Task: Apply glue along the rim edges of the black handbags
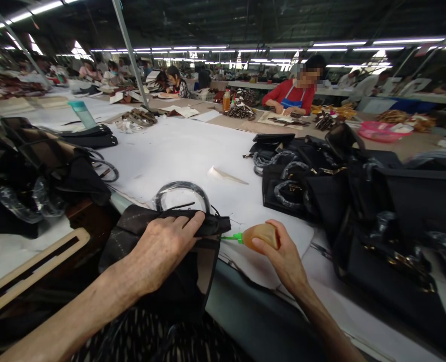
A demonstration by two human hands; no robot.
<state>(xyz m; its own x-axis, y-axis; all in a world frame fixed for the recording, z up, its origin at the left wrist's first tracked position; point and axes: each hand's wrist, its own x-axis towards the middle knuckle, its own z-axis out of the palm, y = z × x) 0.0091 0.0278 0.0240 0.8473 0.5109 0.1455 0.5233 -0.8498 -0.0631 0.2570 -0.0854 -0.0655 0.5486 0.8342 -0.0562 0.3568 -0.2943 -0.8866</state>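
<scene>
A black handbag [122, 236] lies at the table edge in front of me, its plastic-wrapped round handle [183, 187] standing up behind it. My left hand [170, 241] is closed over the bag's upper edge, with the thumb hidden. In my right hand [283, 251] is a squeeze bottle [258, 236] of amber liquid, held on its side. The bottle's thin green nozzle [237, 237] points left, and its tip is at the right end of the bag's edge. Whether the tip touches the bag, I cannot tell.
Black bags with wrapped handles [290, 191] are heaped on the right; more black bags [53, 171] lie left. A pale pointed tool [228, 176] rests on the white table covering [192, 146]. A teal cup [82, 114] stands back left. Across the table a person in red [294, 95] works.
</scene>
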